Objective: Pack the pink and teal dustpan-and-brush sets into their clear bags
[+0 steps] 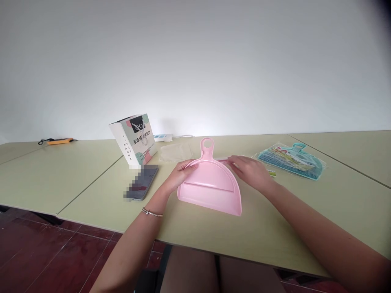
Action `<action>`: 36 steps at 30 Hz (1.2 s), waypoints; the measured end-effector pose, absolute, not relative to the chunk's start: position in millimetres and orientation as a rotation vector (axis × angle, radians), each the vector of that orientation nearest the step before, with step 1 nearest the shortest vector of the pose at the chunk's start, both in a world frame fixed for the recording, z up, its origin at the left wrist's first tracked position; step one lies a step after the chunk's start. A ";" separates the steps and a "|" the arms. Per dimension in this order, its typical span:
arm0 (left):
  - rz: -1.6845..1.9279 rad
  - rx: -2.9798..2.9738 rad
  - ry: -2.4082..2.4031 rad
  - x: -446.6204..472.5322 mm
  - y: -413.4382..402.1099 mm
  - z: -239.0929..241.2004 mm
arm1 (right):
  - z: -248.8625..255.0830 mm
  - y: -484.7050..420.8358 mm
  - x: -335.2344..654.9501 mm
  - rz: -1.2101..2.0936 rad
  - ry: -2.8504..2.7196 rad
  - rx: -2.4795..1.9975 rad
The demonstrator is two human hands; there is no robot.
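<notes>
Currently the pink dustpan [210, 177] is between both hands over the table [259, 232], handle [207, 155] pointing forward, the left hand [182, 173] clamped on its left rim, the right hand [249, 171] by the opposite rim, its grip unclear.

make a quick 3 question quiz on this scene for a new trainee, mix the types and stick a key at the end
1. Multiple choice: where does the phone lie? a) on the floor b) on the table c) inside the paper bag
2. True or false: the teal dustpan is wrapped.
3. Fill the gap: the left hand holds the ____ by its edge.

Key: 1 b; 2 true; 3 pink dustpan.
</notes>
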State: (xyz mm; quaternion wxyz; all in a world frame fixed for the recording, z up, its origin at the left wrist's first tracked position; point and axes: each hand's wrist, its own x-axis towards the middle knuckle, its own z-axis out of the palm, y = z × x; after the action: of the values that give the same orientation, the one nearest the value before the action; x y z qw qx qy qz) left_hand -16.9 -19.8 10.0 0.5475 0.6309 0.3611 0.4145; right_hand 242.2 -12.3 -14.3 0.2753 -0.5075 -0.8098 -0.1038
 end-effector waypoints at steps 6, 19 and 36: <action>0.966 1.506 0.855 -16.8 -14.9 2.9 | -5.8 -5.7 263.3 0.026 -1.315 -1.241; 1.062 1.495 1.056 -15.1 -6.9 -5.3 | -1.2 -26.6 217.7 0.865 -1.487 -1.038; 0.915 1.742 1.005 -1.2 -17.1 -5.4 | -26.0 -32.9 193.3 0.236 -1.655 -1.206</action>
State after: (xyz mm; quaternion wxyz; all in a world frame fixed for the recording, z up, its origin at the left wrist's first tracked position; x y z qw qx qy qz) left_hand -1.2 -17.1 -5.4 0.4494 0.7043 0.4065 0.3698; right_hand 193.3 -32.9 -26.0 0.5142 -0.5020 -0.6884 0.0984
